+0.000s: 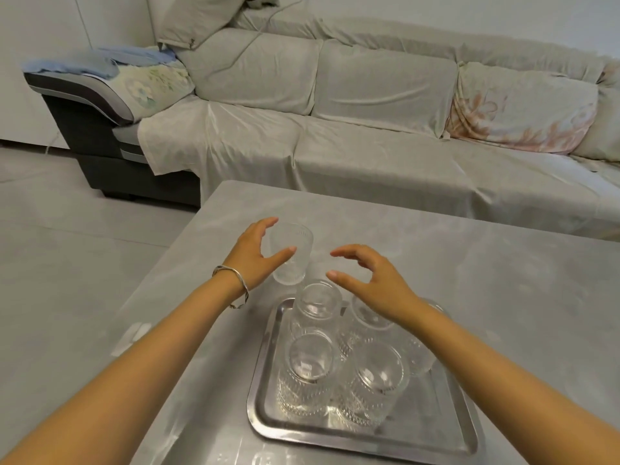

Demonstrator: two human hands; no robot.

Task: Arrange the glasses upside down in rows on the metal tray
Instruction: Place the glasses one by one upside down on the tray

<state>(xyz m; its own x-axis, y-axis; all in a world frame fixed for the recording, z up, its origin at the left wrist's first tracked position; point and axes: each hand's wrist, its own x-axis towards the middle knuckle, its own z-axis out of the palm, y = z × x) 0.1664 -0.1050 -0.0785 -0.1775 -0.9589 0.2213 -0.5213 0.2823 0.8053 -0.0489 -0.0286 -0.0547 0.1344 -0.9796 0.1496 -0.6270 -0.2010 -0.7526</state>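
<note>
A metal tray [265, 407] lies on the grey table near me. Several clear textured glasses stand upside down on it, among them a front left glass [307, 370], a front right glass [375, 384] and a back left glass [317, 303]. One more clear glass [295, 260] stands upright on the table just beyond the tray's far left corner. My left hand [256, 255] curls around that glass with fingers apart, not clearly touching it. My right hand [372, 280] hovers open above the tray's far row, partly hiding the glasses there.
The grey table [469, 280] stretches right and away from the tray. A small clear flat piece [132, 337] lies near the table's left edge. A sofa [369, 129] under a pale sheet stands behind the table. Grey floor lies to the left.
</note>
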